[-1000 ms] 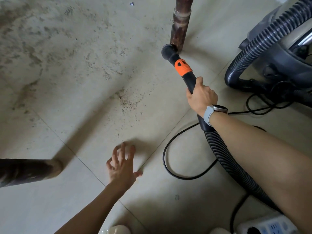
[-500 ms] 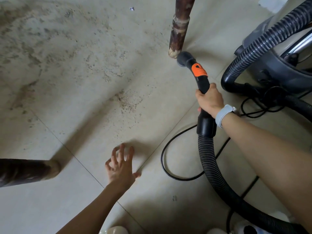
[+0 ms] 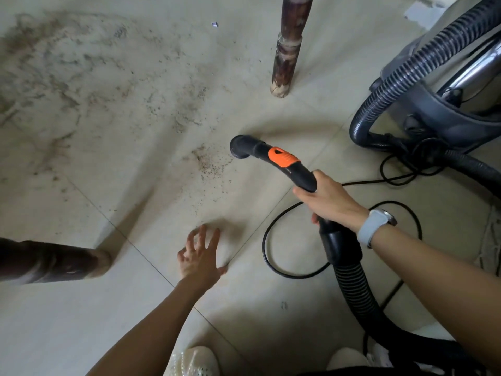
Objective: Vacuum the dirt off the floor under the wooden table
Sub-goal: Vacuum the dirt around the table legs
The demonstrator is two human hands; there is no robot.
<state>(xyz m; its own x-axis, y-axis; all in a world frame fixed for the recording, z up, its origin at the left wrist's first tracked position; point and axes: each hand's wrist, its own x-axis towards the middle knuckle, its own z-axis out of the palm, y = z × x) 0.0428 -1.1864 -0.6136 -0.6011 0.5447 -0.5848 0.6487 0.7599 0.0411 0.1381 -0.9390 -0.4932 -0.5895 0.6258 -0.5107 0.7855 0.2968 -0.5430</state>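
1. Moved since the earlier frames: nozzle [image 3: 240, 146] has pulled back from the foot of the far table leg [image 3: 287, 50] and now sits lower and left, just beside the dark crumb patch [image 3: 210, 165] on the floor [image 3: 151, 164].
2. Right hand [image 3: 329, 199]: grip closed around the black vacuum handle [image 3: 301, 176], just behind the orange band [image 3: 283, 157]. Grey-strapped watch [image 3: 375, 226] on that wrist.
3. Left hand [image 3: 200, 256]: fingers spread, holding nothing, low over the floor near a tile joint; cannot tell if the palm touches.
4. Floor: pale beige tiles with thin grout lines. Brown dirt smears [image 3: 54, 71] cover the upper-left area, well apart from the nozzle. Speckled grit runs from the crumb patch toward the left hand.
5. Second table leg [image 3: 54, 263] enters from the left edge, dark wood, foot on the floor.
6. Ribbed hose [image 3: 355, 289] runs from the handle down to the lower right.
7. Vacuum body [image 3: 444, 112] sits at upper right, grey, a second hose loop curving around it.
8. Black power cord [image 3: 273, 256] loops on the floor between the two hands.
9. Small scrap [image 3: 214, 24] lies on the floor near the top, left of the far leg.
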